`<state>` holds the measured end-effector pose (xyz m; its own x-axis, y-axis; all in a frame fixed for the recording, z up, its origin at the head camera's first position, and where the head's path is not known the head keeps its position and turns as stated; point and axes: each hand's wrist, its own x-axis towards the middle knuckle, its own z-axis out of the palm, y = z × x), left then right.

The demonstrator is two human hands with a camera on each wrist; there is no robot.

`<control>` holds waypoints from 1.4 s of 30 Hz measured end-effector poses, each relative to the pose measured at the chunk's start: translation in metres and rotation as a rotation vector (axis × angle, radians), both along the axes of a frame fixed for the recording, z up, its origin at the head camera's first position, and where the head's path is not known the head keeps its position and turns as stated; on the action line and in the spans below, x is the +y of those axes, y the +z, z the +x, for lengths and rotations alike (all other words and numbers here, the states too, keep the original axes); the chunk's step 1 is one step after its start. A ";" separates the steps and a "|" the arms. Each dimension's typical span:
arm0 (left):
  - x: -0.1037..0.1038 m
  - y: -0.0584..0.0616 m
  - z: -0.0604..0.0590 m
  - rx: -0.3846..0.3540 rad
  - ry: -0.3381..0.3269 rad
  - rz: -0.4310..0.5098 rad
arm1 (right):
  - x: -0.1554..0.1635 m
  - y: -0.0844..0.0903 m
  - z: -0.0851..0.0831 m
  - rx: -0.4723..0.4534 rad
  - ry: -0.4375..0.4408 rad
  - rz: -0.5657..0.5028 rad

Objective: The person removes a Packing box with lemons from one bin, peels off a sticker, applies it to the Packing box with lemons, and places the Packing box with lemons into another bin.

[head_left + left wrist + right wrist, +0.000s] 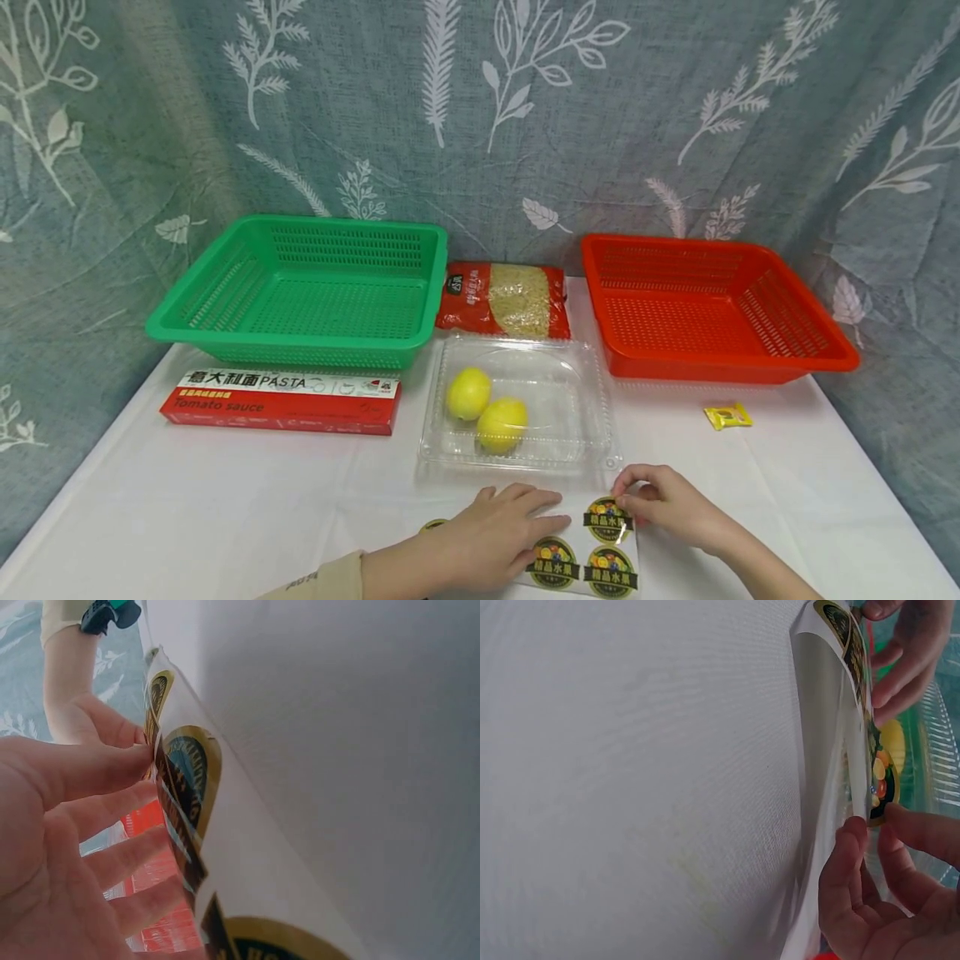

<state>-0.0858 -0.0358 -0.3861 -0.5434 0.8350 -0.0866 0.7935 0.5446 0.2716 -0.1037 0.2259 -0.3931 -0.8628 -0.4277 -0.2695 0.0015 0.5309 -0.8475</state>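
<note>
A white sticker sheet (581, 560) with round black-and-gold fruit stickers lies at the table's near edge. My left hand (525, 518) rests flat on its left part, fingers straight, pressing it down. My right hand (628, 500) pinches the edge of the top right sticker (607, 518) between thumb and fingers. In the right wrist view the right hand's fingertips (855, 847) meet at that sticker (877, 780), beside the curling sheet (825, 735). The left wrist view has my left fingers (90, 825) lying against the sheet (247, 847).
Just behind the sheet is an open clear plastic box (577, 417) holding two lemons (468, 393). Farther back stand a green basket (225, 321), a red basket (825, 354) and a bag of pasta (502, 300). A red pasta box (281, 402) lies left, a small yellow packet (727, 416) right.
</note>
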 end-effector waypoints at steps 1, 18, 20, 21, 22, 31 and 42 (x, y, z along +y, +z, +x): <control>0.000 0.000 0.000 -0.003 0.005 -0.006 | 0.000 0.000 0.000 0.005 0.001 0.004; 0.000 -0.007 0.002 -0.007 0.036 -0.051 | 0.006 0.004 0.002 0.100 -0.023 0.053; 0.000 -0.007 0.003 -0.025 0.044 -0.051 | 0.007 0.005 0.001 0.079 -0.030 0.040; 0.000 -0.007 0.003 -0.028 0.046 -0.050 | 0.007 0.005 0.001 0.063 -0.032 0.027; -0.001 -0.006 0.003 -0.031 0.047 -0.048 | 0.007 0.005 0.001 0.052 -0.032 0.016; -0.001 -0.003 0.004 -0.036 0.033 0.002 | 0.008 0.010 0.002 0.088 -0.001 -0.061; -0.001 0.000 0.005 -0.008 -0.003 0.015 | 0.007 0.018 0.002 0.078 0.020 -0.156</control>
